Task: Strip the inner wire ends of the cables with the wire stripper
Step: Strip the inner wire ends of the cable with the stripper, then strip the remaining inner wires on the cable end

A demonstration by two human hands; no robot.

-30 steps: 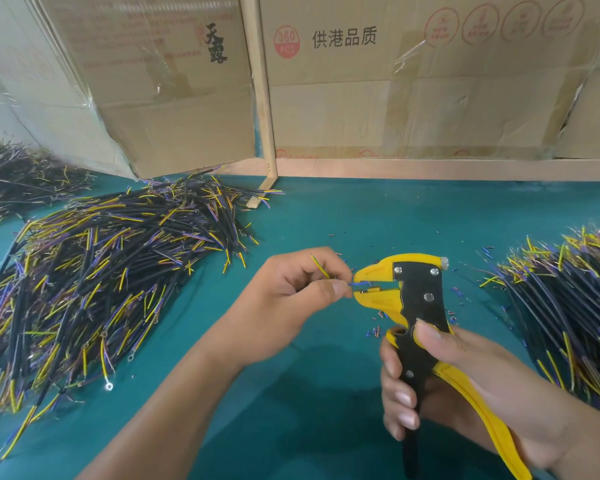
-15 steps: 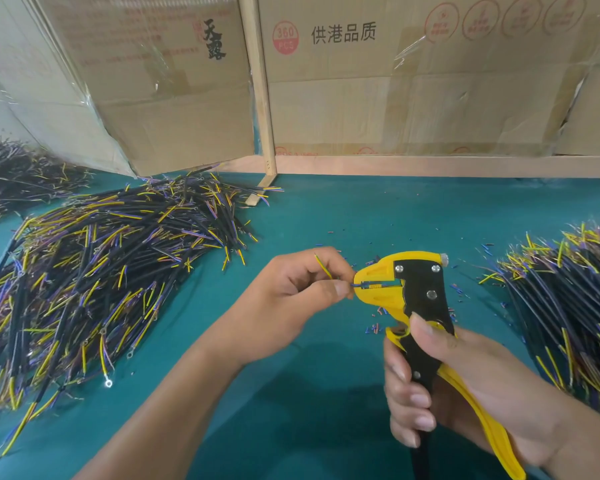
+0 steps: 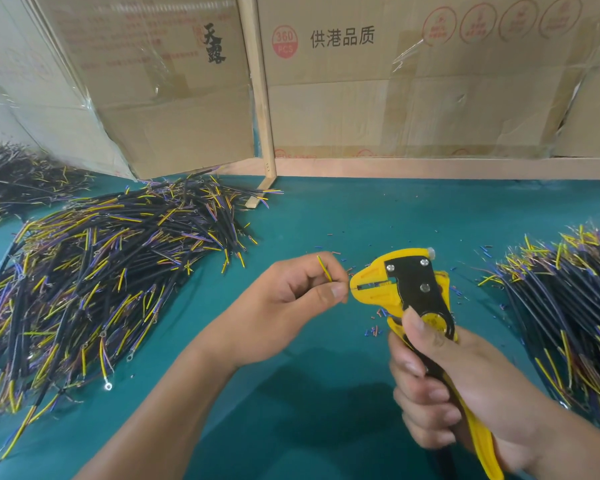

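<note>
- The cable that the left hand holds is almost all hidden inside the fist; only one yellow inner wire stands out above the fingers, and a thin end reaches toward the tool.
- Whether that end is really inside the mouth of the wire stripper is hard to see, because the thumb covers the place.
- The lower handles of the wire stripper are cut off by the bottom edge, and the right hand hides much of them.
- The left hand comes in from the near left, fingers curled, thumb and forefinger pinching the cable just beside the yellow head of the tool.
- The right hand is at the near right, fingers wrapped around the handles, thumb lying on the black plate.
- A big pile of cables lies on the green table at the left, another pile at the right, partly cut off.
- Small insulation bits lie under the tool.
</note>
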